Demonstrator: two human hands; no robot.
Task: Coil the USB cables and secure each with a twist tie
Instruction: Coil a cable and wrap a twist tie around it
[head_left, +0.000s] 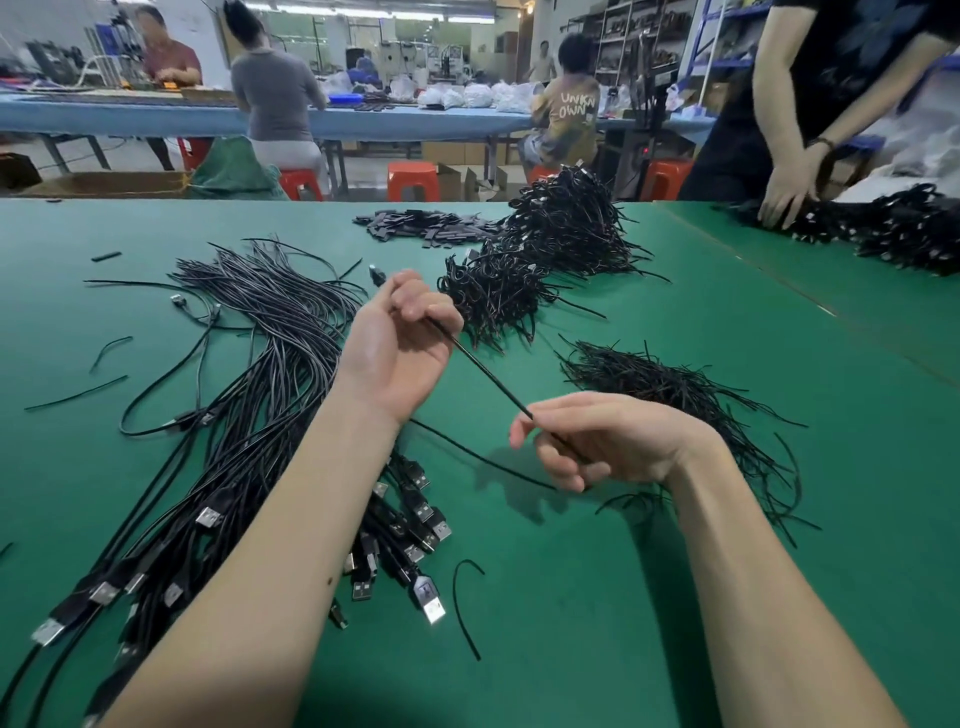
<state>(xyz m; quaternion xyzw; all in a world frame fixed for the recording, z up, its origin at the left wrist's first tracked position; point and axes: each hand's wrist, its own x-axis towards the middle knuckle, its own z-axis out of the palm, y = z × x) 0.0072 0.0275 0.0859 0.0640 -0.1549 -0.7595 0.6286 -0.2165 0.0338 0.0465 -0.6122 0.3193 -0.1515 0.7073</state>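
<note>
USB cable, a single black lead, runs taut between two hands above a green tabletop: the left hand has its fingers curled round the far end, a small plug poking out past them, while the right hand pinches the lead lower down, its tail trailing onto the surface. No loop is formed yet. Uncoiled cables sprawl at left, twist ties lie heaped at right, finished coils rise beyond. Risk ahead: the trailing tail could snag the loose ties beneath the right wrist, or a slack pinch could let the first loop spring open.
</note>
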